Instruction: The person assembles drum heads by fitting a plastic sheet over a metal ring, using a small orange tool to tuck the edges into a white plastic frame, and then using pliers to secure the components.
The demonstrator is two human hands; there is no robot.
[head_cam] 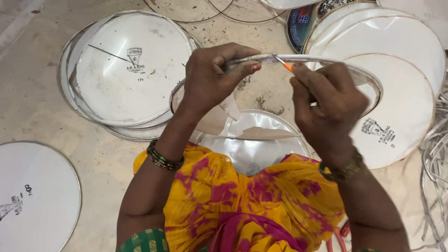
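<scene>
My left hand (212,74) pinches the rim of a round drum skin hoop (326,59), a thin metal ring with a white film, held up over my lap. My right hand (326,105) holds a small tool with an orange tip (288,66) against the ring's top edge, close to my left fingertips. Torn white film (219,119) hangs from the ring under my left hand. Another shiny clear skin (254,147) rests against my knees in yellow and pink cloth.
A stack of white drum skins (128,70) lies on the concrete floor at upper left, one more skin (35,196) at lower left, and several skins (396,56) overlap at the right. Loose metal rings (436,168) pile at the right edge.
</scene>
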